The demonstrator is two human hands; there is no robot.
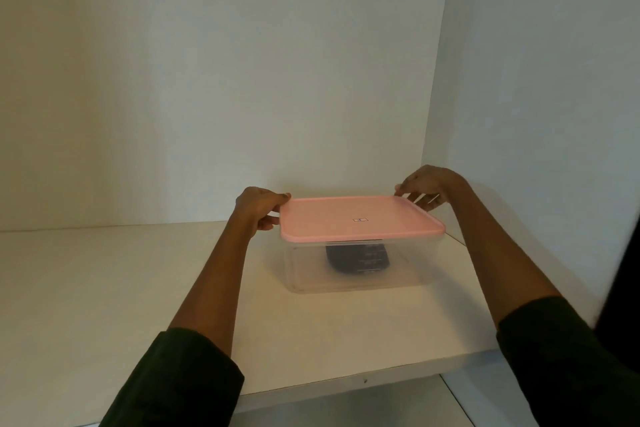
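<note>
Two-handed grip on pink lid (pixel 360 218) atop clear box (pixel 304 270), on white shelf (pixel 104 288): left hand (pixel 258 206), right hand (pixel 429 185) pinching far corners. Likely seating lid; next calls for even downward press.

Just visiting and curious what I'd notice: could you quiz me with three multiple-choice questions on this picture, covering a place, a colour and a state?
1. Where does the clear rectangular plastic box stand? A) on the white shelf B) on the floor C) in a sink
2. What colour is its flat plastic lid? A) blue B) pink C) green
3. The lid is: A) off, against the wall B) off, beside the box C) on the box
Answers: 1 A, its base rests on the shelf board; 2 B, it is plainly pink; 3 C, it covers the box's rim.
</note>
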